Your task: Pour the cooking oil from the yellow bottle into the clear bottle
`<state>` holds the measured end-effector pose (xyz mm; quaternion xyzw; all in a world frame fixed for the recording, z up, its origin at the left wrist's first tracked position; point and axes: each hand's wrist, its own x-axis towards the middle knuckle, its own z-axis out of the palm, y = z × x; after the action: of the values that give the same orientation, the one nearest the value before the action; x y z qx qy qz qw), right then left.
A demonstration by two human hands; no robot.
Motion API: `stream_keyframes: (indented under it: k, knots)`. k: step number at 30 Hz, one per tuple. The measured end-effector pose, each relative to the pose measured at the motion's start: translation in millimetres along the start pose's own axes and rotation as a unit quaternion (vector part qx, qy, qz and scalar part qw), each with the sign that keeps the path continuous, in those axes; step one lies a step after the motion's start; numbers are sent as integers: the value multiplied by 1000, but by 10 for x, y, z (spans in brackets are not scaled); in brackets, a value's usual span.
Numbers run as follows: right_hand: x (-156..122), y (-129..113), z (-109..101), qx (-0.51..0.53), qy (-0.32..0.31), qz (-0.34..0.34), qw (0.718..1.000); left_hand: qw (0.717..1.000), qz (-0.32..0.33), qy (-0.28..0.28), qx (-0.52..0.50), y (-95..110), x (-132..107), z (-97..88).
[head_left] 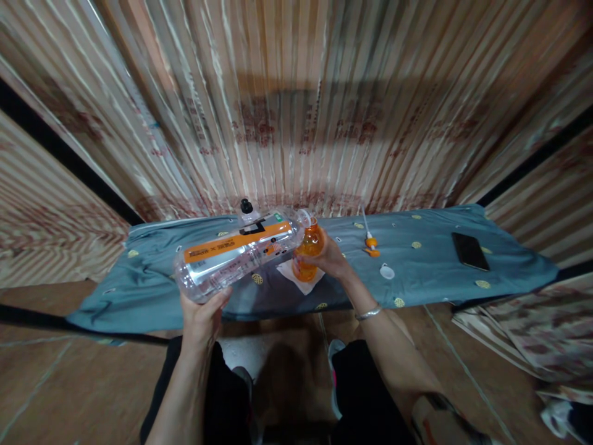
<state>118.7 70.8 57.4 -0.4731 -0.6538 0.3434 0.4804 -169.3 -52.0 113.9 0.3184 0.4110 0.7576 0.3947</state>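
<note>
My left hand (pixel 202 315) is closed around the base end of a large clear plastic bottle (pixel 236 250) with an orange and silver label. The bottle lies tilted, nearly level, its neck at the mouth of a small orange bottle (pixel 306 256). My right hand (pixel 328 254) grips that orange bottle from the right side. Beneath the orange bottle is a white tissue (pixel 309 285) on the cloth. Whether liquid passes between the two mouths I cannot make out. An orange pump top (pixel 371 244) with a clear tube lies to the right of my right hand.
A blue-green patterned cloth (pixel 430 272) covers the narrow table. On it are a black phone (pixel 469 251) at right and a white round piece (pixel 387 271). A black-capped bottle (pixel 247 210) stands behind the large bottle. Striped curtains (pixel 296 111) hang close behind.
</note>
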Motion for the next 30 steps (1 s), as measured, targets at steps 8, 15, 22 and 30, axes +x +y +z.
stream_keyframes:
  k: [8,15,22,30]
  knots:
    - [-11,-46,2,36,-13,31,999,1000,4,2,-2,6,15,15]
    - [-3,-101,2,38,-5,43,998,1000,8,0,0,-1,18,6]
    - [-6,-81,-13,39,-10,29,999,1000,10,-3,8,-16,16,-28]
    - [1,-34,-28,51,-19,35,998,1000,3,-6,13,35,1,41]
